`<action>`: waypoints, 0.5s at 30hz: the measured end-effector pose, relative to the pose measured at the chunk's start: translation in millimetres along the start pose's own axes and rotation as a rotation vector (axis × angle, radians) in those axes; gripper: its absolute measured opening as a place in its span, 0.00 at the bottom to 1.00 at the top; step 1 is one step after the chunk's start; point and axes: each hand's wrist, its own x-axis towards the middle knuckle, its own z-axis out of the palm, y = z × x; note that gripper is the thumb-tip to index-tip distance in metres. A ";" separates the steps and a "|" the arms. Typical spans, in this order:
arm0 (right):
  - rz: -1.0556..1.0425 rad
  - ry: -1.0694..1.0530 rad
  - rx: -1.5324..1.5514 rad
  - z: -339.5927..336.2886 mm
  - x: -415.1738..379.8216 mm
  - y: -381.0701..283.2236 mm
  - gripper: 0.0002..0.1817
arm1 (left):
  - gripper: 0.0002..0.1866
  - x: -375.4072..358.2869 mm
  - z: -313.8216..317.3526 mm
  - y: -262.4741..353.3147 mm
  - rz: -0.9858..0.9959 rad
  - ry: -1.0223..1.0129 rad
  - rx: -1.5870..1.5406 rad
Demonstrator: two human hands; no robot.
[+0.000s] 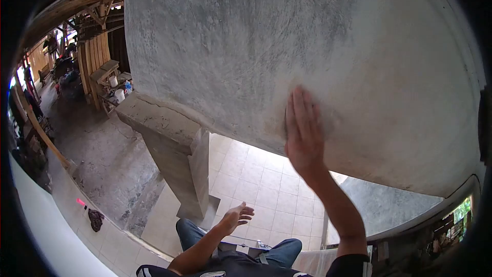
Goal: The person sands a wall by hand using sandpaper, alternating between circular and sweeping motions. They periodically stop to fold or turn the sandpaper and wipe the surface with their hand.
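Note:
My right hand (304, 131) reaches up with its palm toward a large grey plastered wall (241, 56), fingers stretched out and close together. It appears to lie flat on the surface, where the grey gives way to a paler, smoother patch (379, 97). The fingertips are slightly blurred. My left hand (236, 218) hangs lower, in front of my body above my bent legs (284, 251). Its fingers are loosely spread, and nothing shows in them. A rough concrete pillar (177, 164) with a ledge (159, 118) on top stands just left of it.
Pale floor tiles (256, 174) lie far below the wall's lower edge. At left is a bare concrete floor (102, 149) with a wooden bench (105, 72) and white buckets (119, 95). A dark bundle (96, 219) lies on the tiles at lower left.

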 end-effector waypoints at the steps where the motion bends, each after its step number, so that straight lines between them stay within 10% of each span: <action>1: 0.014 0.005 0.022 13.7 -23.4 -6.1 0.26 | 0.29 -0.4 -8.6 -4.3 -0.002 0.020 0.013; 9: -0.031 0.255 0.280 9.3 64.3 -1.4 0.34 | 0.25 20.0 -22.9 -0.2 0.049 0.162 0.050; 15: 0.217 0.184 0.174 55.6 -22.6 -44.8 0.26 | 0.22 4.4 -53.9 -6.4 0.136 0.210 0.121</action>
